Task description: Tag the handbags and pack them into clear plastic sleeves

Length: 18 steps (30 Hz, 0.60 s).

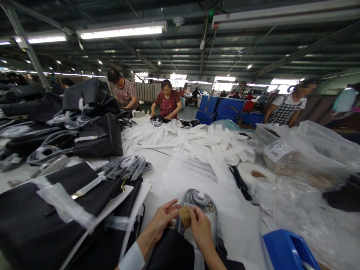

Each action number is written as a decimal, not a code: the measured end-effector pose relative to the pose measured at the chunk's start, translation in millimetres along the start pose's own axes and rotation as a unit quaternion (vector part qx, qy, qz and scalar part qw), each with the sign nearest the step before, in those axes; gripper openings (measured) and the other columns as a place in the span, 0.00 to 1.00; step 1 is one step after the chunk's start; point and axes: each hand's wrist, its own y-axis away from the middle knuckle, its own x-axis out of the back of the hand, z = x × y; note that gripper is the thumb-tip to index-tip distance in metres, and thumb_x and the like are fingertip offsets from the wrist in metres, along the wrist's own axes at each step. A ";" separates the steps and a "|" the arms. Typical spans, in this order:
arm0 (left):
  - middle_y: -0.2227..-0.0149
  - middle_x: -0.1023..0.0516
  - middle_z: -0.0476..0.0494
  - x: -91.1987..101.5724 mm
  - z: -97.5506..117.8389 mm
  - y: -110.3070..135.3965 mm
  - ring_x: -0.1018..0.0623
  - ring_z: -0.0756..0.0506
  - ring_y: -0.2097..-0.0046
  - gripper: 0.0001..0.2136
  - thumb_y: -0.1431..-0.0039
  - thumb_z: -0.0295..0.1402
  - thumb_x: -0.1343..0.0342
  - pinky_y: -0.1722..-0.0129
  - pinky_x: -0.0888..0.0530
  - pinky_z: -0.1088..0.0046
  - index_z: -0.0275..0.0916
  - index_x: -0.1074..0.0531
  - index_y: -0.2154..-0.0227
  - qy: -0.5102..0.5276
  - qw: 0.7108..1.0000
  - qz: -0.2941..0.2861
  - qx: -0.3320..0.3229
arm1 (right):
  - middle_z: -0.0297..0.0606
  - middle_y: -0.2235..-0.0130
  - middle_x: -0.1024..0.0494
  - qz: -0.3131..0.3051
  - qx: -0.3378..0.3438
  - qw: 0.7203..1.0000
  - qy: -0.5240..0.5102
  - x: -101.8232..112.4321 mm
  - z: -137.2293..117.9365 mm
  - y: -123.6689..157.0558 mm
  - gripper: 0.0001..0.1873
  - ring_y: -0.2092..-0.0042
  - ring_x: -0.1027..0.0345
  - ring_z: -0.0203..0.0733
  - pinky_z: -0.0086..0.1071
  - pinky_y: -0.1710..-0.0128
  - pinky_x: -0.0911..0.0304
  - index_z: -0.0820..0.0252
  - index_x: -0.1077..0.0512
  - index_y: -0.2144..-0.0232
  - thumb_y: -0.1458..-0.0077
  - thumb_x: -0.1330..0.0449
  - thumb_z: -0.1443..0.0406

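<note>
1. Head view: the left hand (164, 216) reaches up and inward from a pale sleeve (132, 258), fingers loosely spread, its thumb side turned toward the right hand (201, 227).
2. The right forearm, bare, slants up and leftward; that hand is bent in, back toward the camera, pinching a small brown piece (185, 216) between thumb and fingers.
3. The brown piece sits between the two hands, tilted – I cannot tell whether the left thumb grips its near edge.
4. Below both hands lies a black bag (171, 251); just beyond them, a coiled wrapped strap (194, 197).
5. Left of the left hand, a larger black bag (70, 187); right of the right hand – well apart – a blue dispenser (287, 249).
</note>
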 end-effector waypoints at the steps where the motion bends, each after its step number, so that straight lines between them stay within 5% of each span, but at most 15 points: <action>1: 0.51 0.23 0.36 -0.2 -0.1 -1.2 0.23 0.48 0.62 0.31 0.61 0.37 0.29 0.73 0.35 0.79 0.37 0.28 0.50 -0.024 1.000 -0.004 -0.017 | 0.41 0.67 0.21 -0.018 0.011 1.000 0.007 -1.4 -1.7 -0.2 0.16 0.63 0.29 0.51 0.40 0.61 0.40 0.56 0.25 0.69 0.48 0.47 0.53; 5: 0.57 0.19 0.38 -0.2 0.1 -9.2 0.24 0.44 0.56 0.29 0.58 0.40 0.31 0.59 0.32 0.73 0.35 0.27 0.51 -0.064 0.995 -0.022 -0.069 | 0.37 0.69 0.20 -0.073 0.045 0.996 0.017 -5.7 -9.8 -1.7 0.13 0.64 0.29 0.48 0.37 0.62 0.40 0.53 0.24 0.72 0.48 0.45 0.56; 12: 0.58 0.21 0.40 1.1 2.6 -11.2 0.23 0.47 0.61 0.35 0.57 0.38 0.33 0.63 0.31 0.74 0.39 0.37 0.44 0.046 0.999 -0.009 0.005 | 0.44 0.61 0.21 0.031 0.002 0.999 0.013 0.1 4.2 -5.8 0.20 0.58 0.29 0.52 0.41 0.57 0.39 0.57 0.26 0.64 0.46 0.50 0.52; 18: 0.62 0.22 0.42 0.0 5.0 -14.8 0.25 0.53 0.69 0.22 0.58 0.34 0.35 0.72 0.34 0.79 0.37 0.33 0.58 -0.002 0.999 0.029 0.028 | 0.47 0.61 0.21 0.067 -0.024 0.997 -0.014 6.4 24.4 -12.7 0.21 0.57 0.30 0.56 0.45 0.54 0.39 0.59 0.25 0.64 0.49 0.47 0.50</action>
